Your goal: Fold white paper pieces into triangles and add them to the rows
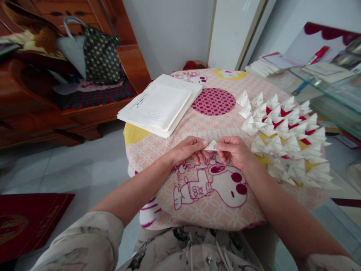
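Note:
A small white folded paper triangle (211, 146) is pinched between both hands at the middle of the view. My left hand (188, 149) grips its left side with curled fingers. My right hand (234, 151) grips its right side, thumb on top. Both hands rest just above a pink cartoon-print cloth (197, 195) that covers a small table. To the right of my right hand lies a pile of several folded white and red paper triangles (287, 139).
A stack of white printed sheets (161, 104) lies at the cloth's far left. A wooden bench (56, 94) with a dotted bag (100, 52) stands at left. A glass table (332, 86) with papers is at right. A dark red mat (25, 222) lies on the floor.

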A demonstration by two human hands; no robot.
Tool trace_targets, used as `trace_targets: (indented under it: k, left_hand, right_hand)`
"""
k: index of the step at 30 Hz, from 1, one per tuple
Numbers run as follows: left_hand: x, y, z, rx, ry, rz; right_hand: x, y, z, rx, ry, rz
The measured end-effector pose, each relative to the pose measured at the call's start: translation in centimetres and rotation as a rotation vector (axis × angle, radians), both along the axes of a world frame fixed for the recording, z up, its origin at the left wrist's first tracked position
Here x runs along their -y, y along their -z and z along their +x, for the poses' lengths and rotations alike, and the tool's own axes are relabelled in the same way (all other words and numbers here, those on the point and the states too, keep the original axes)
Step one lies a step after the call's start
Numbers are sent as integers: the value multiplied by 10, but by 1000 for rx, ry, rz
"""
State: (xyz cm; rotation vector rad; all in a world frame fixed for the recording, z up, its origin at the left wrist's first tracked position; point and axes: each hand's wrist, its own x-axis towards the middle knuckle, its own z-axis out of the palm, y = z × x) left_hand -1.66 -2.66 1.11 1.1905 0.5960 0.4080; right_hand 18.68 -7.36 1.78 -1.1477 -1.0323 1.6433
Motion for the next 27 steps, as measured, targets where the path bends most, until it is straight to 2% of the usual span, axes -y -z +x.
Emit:
trace_targets:
  k: [9,14,19,27]
  left_hand:
    - [6,-2,7,-124,-61,65]
    - [6,0,6,-106,-96,139]
    - [7,-1,6,-105,-100,108]
    - [9,-1,4,-103,-135,94]
  right_hand:
    - [0,4,-6,37,-78,39]
    - [2,2,-5,124,-201,12]
    - [4,2,-6,172,-127,87]
    - [5,6,-9,115,-62,115]
